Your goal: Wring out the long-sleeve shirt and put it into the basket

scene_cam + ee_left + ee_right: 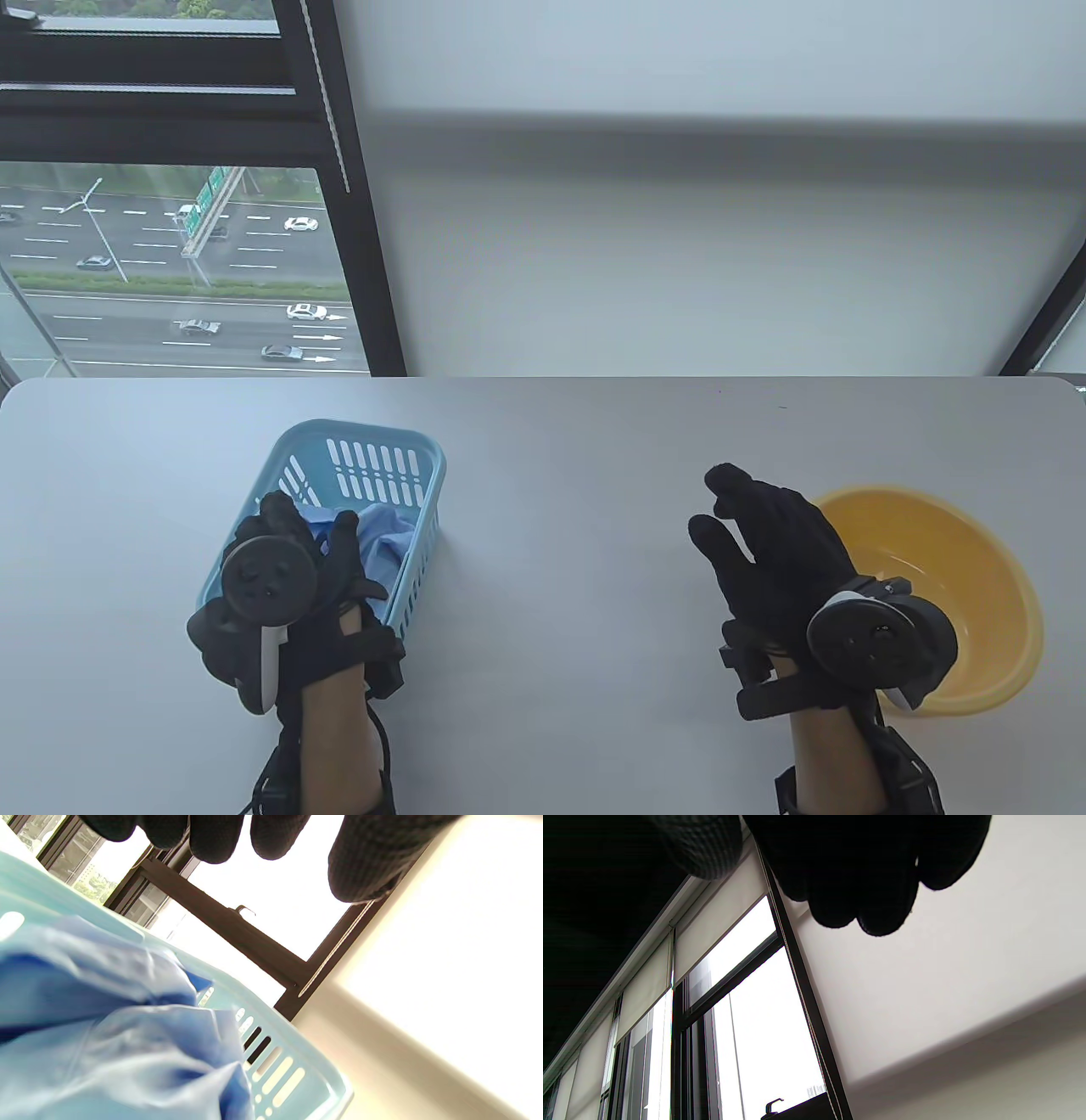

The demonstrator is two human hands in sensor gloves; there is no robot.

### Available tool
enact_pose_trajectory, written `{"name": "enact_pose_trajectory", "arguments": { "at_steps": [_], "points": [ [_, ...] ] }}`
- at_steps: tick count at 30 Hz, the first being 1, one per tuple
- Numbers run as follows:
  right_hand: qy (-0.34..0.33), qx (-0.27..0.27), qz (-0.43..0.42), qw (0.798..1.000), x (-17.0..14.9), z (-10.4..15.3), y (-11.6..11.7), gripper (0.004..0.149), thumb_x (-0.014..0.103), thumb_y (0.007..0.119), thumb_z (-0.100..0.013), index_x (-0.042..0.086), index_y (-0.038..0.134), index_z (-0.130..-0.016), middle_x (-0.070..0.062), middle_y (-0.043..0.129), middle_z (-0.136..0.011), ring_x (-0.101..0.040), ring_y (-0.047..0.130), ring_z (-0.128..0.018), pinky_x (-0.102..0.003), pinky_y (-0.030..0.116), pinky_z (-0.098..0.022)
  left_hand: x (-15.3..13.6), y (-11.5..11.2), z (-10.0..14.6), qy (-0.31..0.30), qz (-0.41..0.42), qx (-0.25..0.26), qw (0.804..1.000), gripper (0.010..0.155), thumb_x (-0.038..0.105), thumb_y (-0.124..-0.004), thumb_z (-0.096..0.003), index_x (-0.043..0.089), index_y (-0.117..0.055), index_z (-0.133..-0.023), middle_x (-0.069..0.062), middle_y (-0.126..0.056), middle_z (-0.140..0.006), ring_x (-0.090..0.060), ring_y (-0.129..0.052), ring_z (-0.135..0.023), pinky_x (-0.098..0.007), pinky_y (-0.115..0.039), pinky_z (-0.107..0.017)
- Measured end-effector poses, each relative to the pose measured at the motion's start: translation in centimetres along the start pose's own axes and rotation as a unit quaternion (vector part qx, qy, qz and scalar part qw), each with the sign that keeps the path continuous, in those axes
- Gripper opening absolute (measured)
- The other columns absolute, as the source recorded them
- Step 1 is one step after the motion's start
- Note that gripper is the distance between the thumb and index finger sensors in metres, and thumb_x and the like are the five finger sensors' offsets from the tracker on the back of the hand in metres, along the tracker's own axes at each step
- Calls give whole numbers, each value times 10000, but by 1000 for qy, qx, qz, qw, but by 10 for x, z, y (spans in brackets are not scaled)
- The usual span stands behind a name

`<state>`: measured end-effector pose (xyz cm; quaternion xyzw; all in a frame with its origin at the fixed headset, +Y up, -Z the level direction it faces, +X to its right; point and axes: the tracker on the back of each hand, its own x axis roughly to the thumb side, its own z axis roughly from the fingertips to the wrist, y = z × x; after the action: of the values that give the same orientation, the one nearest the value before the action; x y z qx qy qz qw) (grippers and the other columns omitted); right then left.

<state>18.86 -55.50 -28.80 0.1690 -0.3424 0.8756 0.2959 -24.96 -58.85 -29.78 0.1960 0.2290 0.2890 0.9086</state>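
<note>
Lying shirt in basket; yellow basin near.

Blue shirt; light-blue slotted basket; yellow basin; grey table

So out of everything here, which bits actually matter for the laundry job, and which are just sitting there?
Part of the job:
- blue shirt, bunched up inside the basket
- light blue basket, on the table's left side
- left hand, over the basket above the shirt
- right hand, open and holding nothing

Just around:
- yellow basin, beside the right hand
- grey table
</note>
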Motion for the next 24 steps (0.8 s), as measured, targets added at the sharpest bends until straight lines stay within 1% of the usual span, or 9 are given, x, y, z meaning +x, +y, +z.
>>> {"name": "enact_pose_trajectory", "arguments": {
  "at_steps": [3, 4, 6, 9, 12, 18, 21, 22, 24],
  "points": [
    [6, 28, 19, 999, 1, -2, 4, 511, 574, 744, -613, 260, 755, -1017, 17, 896, -890, -274, 920, -754, -539, 687, -683, 13, 9, 10, -33, -13, 31, 999, 591, 508, -820, -606, 180, -686, -1079, -167, -764, -1022, -482, -702, -907, -621, -589, -681],
    [10, 44, 34, 998, 2, -3, 6, 468, 542, 757, -617, 256, 785, -986, 29, 919, -834, -250, 934, -701, -532, 693, -678, 20, 10, 14, -55, 0, 33, 998, 542, 496, -819, -606, 169, -758, -1034, -130, -867, -921, -445, -786, -846, -618, -572, -691],
    [15, 81, 53, 995, 3, -6, 10, 417, 516, 777, -606, 224, 865, -890, 81, 975, -635, -177, 972, -493, -486, 762, -607, 30, 7, 18, -93, 23, 15, 995, 443, 457, -803, -614, 169, -852, -948, -84, -959, -767, -400, -877, -743, -614, -508, -716],
    [33, 127, 93, 987, 3, -8, 19, 413, 510, 794, -591, 202, 892, -848, 152, 966, -479, -102, 957, -327, -430, 826, -507, 49, -6, 24, -156, 49, -39, 986, 419, 455, -815, -606, 163, -898, -895, -33, -1012, -638, -352, -952, -630, -597, -521, -719],
    [48, 154, 111, 981, 2, -9, 27, 411, 502, 802, -587, 193, 899, -840, 150, 966, -456, -103, 951, -299, -427, 831, -492, 65, -20, 31, -186, 31, -71, 979, 419, 461, -823, -602, 163, -910, -883, -21, -1026, -608, -339, -973, -602, -596, -510, -723],
    [83, 209, 155, 962, -2, -10, 39, 415, 497, 803, -589, 188, 895, -851, 135, 976, -468, -119, 963, -314, -442, 822, -511, 90, -44, 49, -230, -40, -58, 971, 420, 466, -840, -593, 160, -928, -866, -7, -1043, -565, -333, -984, -599, -600, -459, -735],
    [126, 296, 180, 930, -7, -10, 52, 427, 496, 806, -587, 185, 888, -868, 125, 982, -472, -129, 970, -319, -450, 814, -529, 104, -61, 61, -278, -100, -40, 954, 420, 483, -846, -586, 182, -932, -866, 0, -1051, -549, -329, -951, -693, -611, -372, -746],
    [144, 327, 189, 915, -10, -9, 58, 429, 494, 809, -584, 185, 890, -870, 125, 986, -462, -130, 973, -309, -452, 816, -527, 109, -67, 65, -310, -128, -27, 942, 421, 495, -845, -583, 197, -933, -867, 26, -1056, -546, -320, -929, -743, -612, -333, -748],
    [151, 340, 201, 906, -13, -8, 67, 438, 486, 823, -571, 171, 906, -864, 119, 1001, -432, -136, 985, -280, -459, 829, -508, 115, -75, 70, -353, -174, -8, 919, 422, 518, -836, -580, 228, -927, -872, 56, -1067, -563, -298, -906, -812, -608, -290, -754]
  ]
}}
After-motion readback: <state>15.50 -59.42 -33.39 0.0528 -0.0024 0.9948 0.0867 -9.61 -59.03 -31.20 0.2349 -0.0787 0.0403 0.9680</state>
